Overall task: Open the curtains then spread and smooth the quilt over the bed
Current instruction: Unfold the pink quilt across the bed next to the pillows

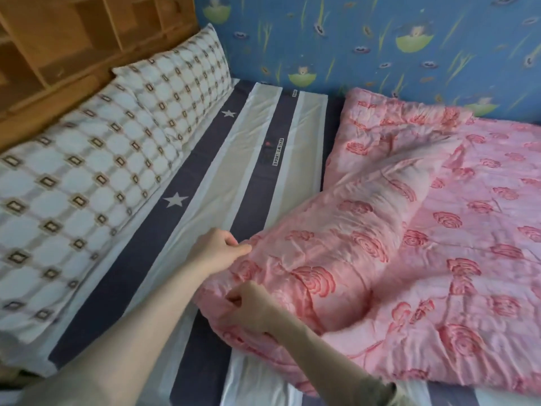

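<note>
A pink quilt with red rose prints lies over the right part of the bed, its near left portion bunched into a thick fold. My left hand pinches the quilt's left edge where it meets the striped sheet. My right hand grips the same edge a little nearer to me, fingers curled into the fabric. The sheet, in navy, beige and white stripes with white stars, lies bare between the quilt and the pillows. No curtains are in view.
Two checked pillows lie along the left side against a wooden headboard with shelves. A blue patterned wall runs along the bed's far side. The quilt's far corner touches that wall.
</note>
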